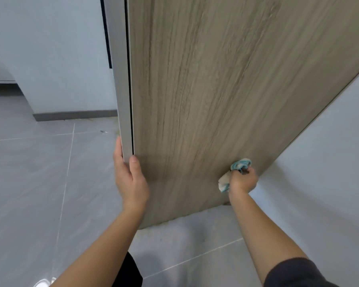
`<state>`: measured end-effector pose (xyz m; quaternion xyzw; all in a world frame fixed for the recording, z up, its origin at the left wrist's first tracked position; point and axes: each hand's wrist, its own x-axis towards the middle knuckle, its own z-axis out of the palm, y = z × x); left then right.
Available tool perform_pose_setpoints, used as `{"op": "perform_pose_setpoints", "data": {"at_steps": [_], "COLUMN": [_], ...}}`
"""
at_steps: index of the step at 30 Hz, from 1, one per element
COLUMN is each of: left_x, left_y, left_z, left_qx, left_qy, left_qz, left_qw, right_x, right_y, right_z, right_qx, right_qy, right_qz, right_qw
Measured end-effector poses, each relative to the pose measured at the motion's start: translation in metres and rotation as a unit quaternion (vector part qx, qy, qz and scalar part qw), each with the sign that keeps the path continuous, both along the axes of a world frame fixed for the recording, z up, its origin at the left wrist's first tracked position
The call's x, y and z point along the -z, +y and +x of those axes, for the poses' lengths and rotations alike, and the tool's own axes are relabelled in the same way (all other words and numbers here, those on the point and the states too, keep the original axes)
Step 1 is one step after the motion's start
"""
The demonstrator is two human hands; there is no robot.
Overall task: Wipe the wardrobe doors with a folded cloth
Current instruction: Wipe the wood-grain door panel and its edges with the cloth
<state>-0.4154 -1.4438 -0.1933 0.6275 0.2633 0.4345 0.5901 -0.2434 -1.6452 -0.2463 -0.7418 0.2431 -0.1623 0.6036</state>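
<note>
Low on the open door, near its hinge side: work in progress.

- Wardrobe door [216, 100]: wood-grain face, pale grey edge, swung out over the floor. No wet streak or dust line shows, so wiped and unwiped areas cannot be told apart.
- Cloth [239, 164]: white with teal trim, bunched more than folded, pressed to the door face close to the lower right corner.
- Right hand [244, 180]: fist closed round the cloth, knuckles toward the camera.
- Left hand [131, 179]: pinches the free edge of the door, thumb on the wood face, fingers behind the grey edge; judged to be steadying the door.
- Progress, as a judgement: the cloth sits near the bottom, which suggests a late pass on this face. The lowest strip, the grey edge and any other doors appear left to do.
- Floor [39, 193]: grey tiles, pale grout lines; a small speck [104, 131] lies near the door edge, and faint grime [174, 228] marks the tile below the door's foot.
- Wall [60, 59] with dark skirting board [75, 115]: behind left, well apart.
- Pale panel [330, 152]: just beside the hinge side; it crowds the right hand's corner.
- Dark sleeve [294, 272]: on the right forearm.
</note>
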Motion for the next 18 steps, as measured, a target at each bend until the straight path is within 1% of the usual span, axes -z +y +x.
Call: {"op": "perform_pose_setpoints", "data": {"at_steps": [2,4,8,9,11,12,13,14,15,16,17,18], "left_x": [0.0,0.0,-0.002,-0.002,-0.002,-0.002,-0.003,-0.002,0.0,0.0,0.0,0.0], "left_y": [-0.001,-0.001,-0.004,-0.004,-0.006,-0.006,-0.006,-0.006,-0.005,-0.005,-0.005,-0.005], "left_z": [0.002,0.003,0.006,0.007,0.008,0.009,0.009,0.01,0.012,0.011,0.012,0.012], "left_qx": [-0.012,-0.017,-0.033,-0.035,-0.04,-0.044,-0.047,-0.049,-0.053,-0.054,-0.056,-0.057], "left_qy": [0.004,-0.003,-0.019,-0.02,-0.021,-0.024,-0.026,-0.028,-0.031,-0.033,-0.035,-0.036], "left_qz": [-0.01,-0.016,-0.015,-0.023,-0.037,-0.042,-0.048,-0.054,-0.054,-0.053,-0.055,-0.059], "left_qw": [1.0,1.0,0.999,0.999,0.998,0.998,0.997,0.997,0.997,0.997,0.996,0.996], "right_x": [0.003,0.011,0.03,0.034,0.042,0.043,0.046,0.05,0.059,0.071,0.081,0.085], "right_y": [-0.019,-0.038,-0.065,-0.071,-0.086,-0.093,-0.098,-0.104,-0.107,-0.113,-0.115,-0.114], "right_z": [0.018,0.036,0.065,0.071,0.076,0.078,0.084,0.094,0.105,0.111,0.113,0.116], "right_qx": [0.019,0.031,0.044,0.044,0.005,-0.021,-0.021,0.007,0.066,0.121,0.149,0.156], "right_qy": [-0.003,0.009,0.022,0.023,0.044,0.06,0.063,0.041,0.003,-0.015,-0.032,-0.033], "right_qz": [0.006,-0.017,-0.029,-0.013,0.011,-0.001,-0.018,-0.03,-0.033,0.007,0.034,0.034], "right_qw": [1.0,0.999,0.998,0.999,0.999,0.998,0.998,0.999,0.997,0.993,0.988,0.987]}}
